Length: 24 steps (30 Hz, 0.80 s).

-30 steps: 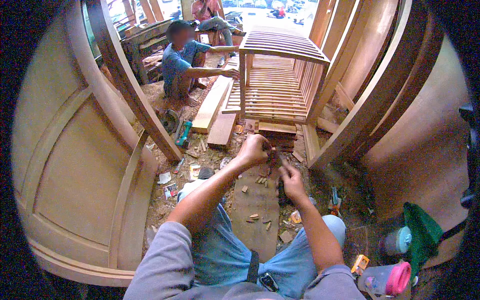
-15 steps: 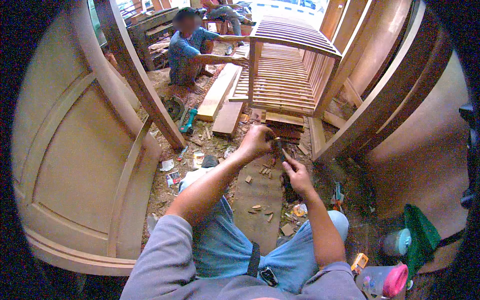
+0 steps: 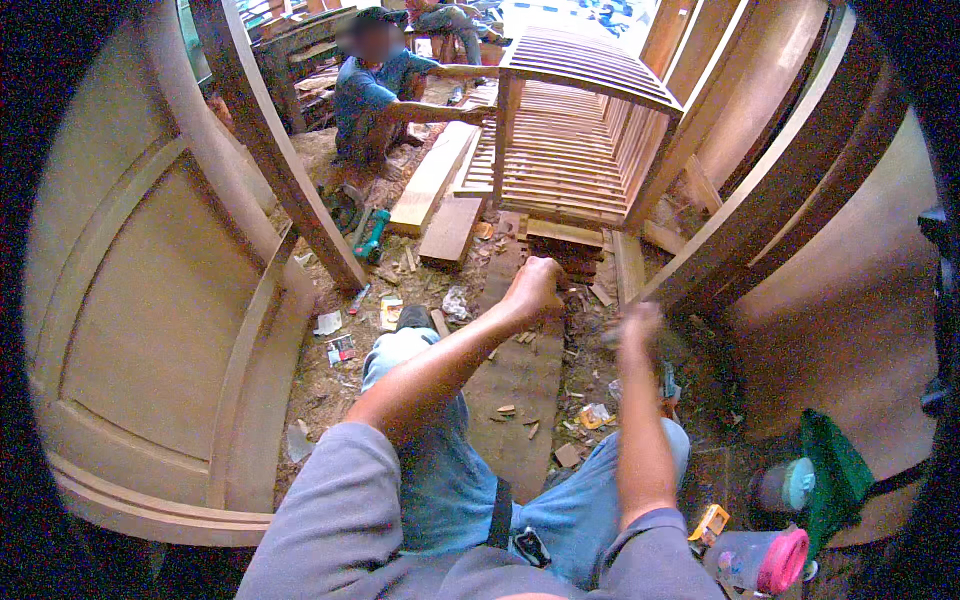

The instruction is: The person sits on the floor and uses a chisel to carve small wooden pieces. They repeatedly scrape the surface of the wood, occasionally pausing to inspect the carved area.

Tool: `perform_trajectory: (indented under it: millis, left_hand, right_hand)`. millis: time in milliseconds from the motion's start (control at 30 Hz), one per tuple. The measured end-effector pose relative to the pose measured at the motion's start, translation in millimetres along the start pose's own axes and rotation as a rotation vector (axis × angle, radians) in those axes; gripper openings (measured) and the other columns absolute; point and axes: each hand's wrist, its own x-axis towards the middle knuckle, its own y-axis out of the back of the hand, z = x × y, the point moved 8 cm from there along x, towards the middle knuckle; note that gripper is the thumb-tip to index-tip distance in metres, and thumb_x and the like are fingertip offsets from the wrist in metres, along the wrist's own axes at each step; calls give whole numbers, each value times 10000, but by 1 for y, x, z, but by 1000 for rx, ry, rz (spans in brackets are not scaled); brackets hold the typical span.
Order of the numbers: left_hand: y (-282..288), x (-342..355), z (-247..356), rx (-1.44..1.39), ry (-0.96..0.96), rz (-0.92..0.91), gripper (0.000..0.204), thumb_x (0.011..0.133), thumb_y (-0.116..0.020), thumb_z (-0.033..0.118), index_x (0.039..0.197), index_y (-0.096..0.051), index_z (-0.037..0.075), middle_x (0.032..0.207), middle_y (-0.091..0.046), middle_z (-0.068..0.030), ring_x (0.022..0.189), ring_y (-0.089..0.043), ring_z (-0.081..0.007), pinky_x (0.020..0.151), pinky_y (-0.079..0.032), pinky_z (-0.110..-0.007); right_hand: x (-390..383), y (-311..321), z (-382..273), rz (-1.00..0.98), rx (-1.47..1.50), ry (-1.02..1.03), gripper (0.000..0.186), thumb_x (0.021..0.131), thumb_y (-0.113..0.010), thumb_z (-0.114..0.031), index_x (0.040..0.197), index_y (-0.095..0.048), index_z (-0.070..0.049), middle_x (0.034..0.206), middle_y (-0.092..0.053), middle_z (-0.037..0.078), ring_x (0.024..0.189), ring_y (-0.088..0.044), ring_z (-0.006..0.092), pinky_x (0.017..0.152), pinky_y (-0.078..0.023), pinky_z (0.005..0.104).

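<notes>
Centrally: one brown board, running lengthwise between the person's knees, its near end disappearing by the lap and its farther part passing behind the left forearm. Small wood pieces, several, lying loose on the board. One left hand, showing over the board's farther part, its fingers curling away from view; whether they are clamping on anything cannot be told. One right hand, sitting well apart from the left and to the right of the board, dissolving into blur; its grip is escaping recognition, as is the greyish smear beside it. Two legs in blue jeans, flanking the board. Dark stacked wood, lying just beyond the left hand, partly hiding beneath a slatted wooden frame. One co-worker in blue, crouching at the frame's left, both arms reaching to it. One second person, being cut off by the upper edge. Two pale planks, lying left of the frame. One teal power tool, resting near them; a dark round object beside it is hard to make out. One panelled wooden piece, filling the left side and fading into the dark rim. One pink-lidded container, lying at lower right beside a teal-lidded container and a green cloth.
</notes>
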Motion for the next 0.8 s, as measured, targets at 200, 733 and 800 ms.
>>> perform_trajectory:
  millis: [200,733,800]
  left_hand:
    - [49,3,-16,-199,42,285,204,754,-693,187,842,-703,3,763,-676,-163,666,-664,-240,649,-517,-338]
    - [31,-4,-33,-308,176,158,348,685,-767,352,813,-725,31,765,-697,-97,671,-654,-168,658,-513,-308]
    - [18,-6,-30,-305,147,-5,350,683,-767,354,822,-726,35,770,-698,-92,675,-651,-160,670,-513,-301]
  right_hand:
    - [-26,-22,-31,-669,84,40,163,957,-462,-248,904,-463,-93,580,-529,104,443,-537,220,366,-461,360]
    - [-114,-62,-47,-820,-285,230,353,900,-574,-175,1231,-553,-53,1124,-616,98,1048,-553,188,945,-403,317]
    - [-93,-58,-43,-723,-433,237,271,899,-575,-169,1138,-617,-48,1008,-648,86,928,-604,197,853,-481,338]
